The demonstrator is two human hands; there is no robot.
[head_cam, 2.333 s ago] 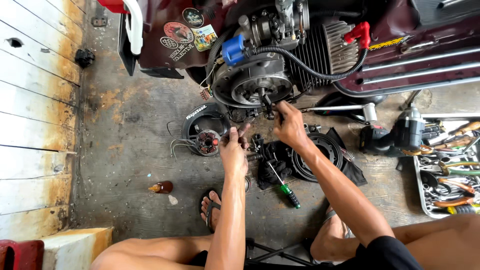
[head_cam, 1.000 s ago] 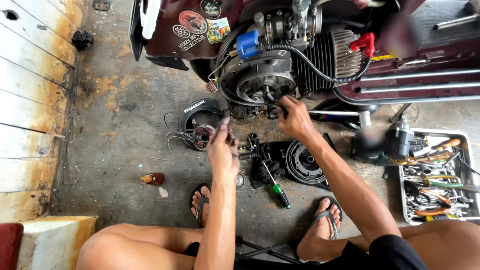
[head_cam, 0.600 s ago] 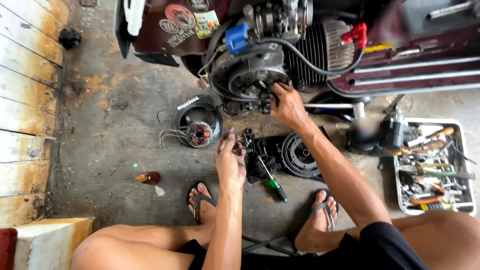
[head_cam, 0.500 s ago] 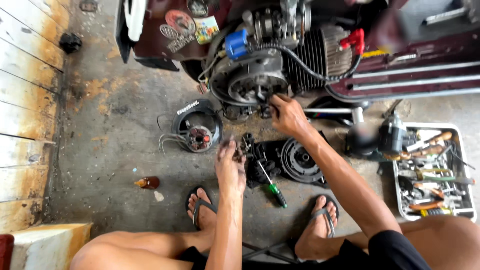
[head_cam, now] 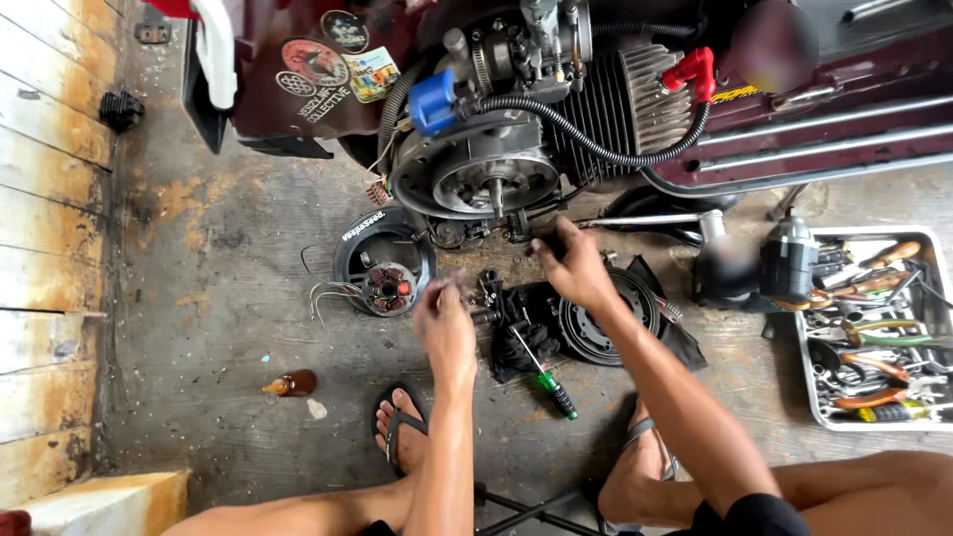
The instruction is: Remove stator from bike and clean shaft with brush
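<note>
Under the dark red scooter point(head_cam: 328, 109) on the stained concrete floor point(head_cam: 199, 298), the bared engine point(head_cam: 486, 169) shows its round metal face with a short shaft at the centre; the right hand point(head_cam: 571, 266) is closed on a small dark part just below that face, touching its lower edge; the left hand point(head_cam: 444, 323) hangs lower and nearer the body, fingers pinched together, but blur hides whether anything sits between them; a slip of either grip could, I judge, drop a small piece among the black cloth point(head_cam: 521, 333), the ribbed disc point(head_cam: 601, 318), the wired coil plate point(head_cam: 382, 263) and the green screwdriver point(head_cam: 549, 377); greasy fingers would cause it.
</note>
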